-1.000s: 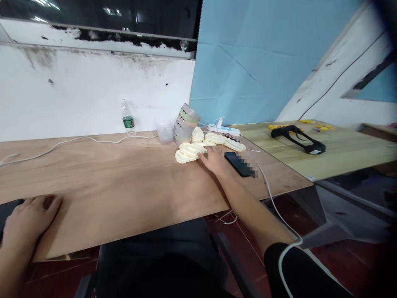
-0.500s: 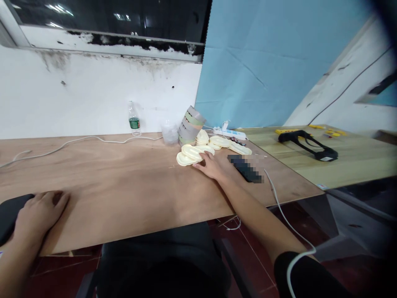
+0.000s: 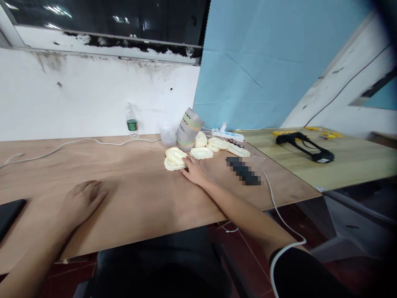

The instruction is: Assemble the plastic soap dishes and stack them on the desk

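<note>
1. Right hand (image 3: 194, 170) touches right edge of overlapping cream dishes (image 3: 174, 156); cannot tell whether its grip is clenched.
2. Dishes lie on surface (image 3: 133, 190), in front of translucent cup (image 3: 168, 135).
3. Left hand (image 3: 83, 202): grip released, well left of dishes.

Dishes (image 3: 201, 152) on table (image 3: 139, 203) before power strip (image 3: 228, 135)

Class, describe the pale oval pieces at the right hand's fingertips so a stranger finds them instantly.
On the brown table, look in front of the tilted banded stack. There the right hand touches the overlapping pale oval pieces, leftmost of all such pieces.
</note>
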